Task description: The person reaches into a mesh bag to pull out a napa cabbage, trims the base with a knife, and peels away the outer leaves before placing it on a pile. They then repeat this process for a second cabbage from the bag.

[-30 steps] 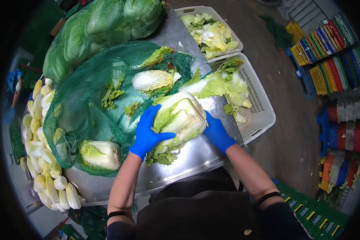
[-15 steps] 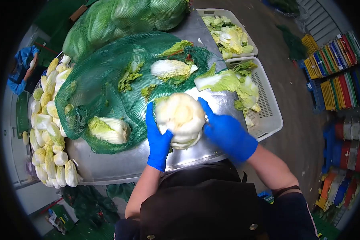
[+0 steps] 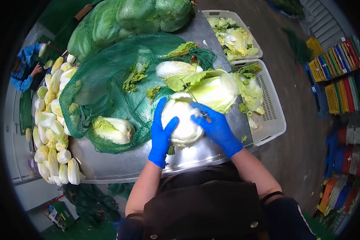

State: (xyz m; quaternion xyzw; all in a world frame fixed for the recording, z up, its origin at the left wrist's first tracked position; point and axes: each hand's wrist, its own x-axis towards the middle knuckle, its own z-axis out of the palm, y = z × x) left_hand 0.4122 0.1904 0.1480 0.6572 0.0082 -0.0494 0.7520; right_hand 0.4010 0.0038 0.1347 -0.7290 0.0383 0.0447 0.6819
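A Chinese cabbage [image 3: 183, 122] stands base up in front of me, its white stem end facing the camera. My left hand [image 3: 161, 135] grips its left side, thumb across the front. At its right side, my right hand [image 3: 215, 128] is closed around a small knife [image 3: 207, 117]; its thin blade points up and away, and most of the handle is hidden by my fingers. A large detached outer leaf [image 3: 216, 91] with a broad white rib lies just beyond the head. Another Chinese cabbage [image 3: 176, 69] rests behind it, and one more cabbage [image 3: 115, 130] lies to the left.
Green mesh netting [image 3: 104, 80] spreads over the metal table [image 3: 108, 166]. A full net sack [image 3: 128, 26] lies at the back, and trimmed cabbages [image 3: 48, 138] pile up on the left. White crates [image 3: 274, 116] with leaves stand at right. A person in blue [image 3: 24, 76] is far left.
A large outer leaf has come off the cabbage and now lies beyond it on the right. My right hand has moved in against the head, and the head has tipped base up.
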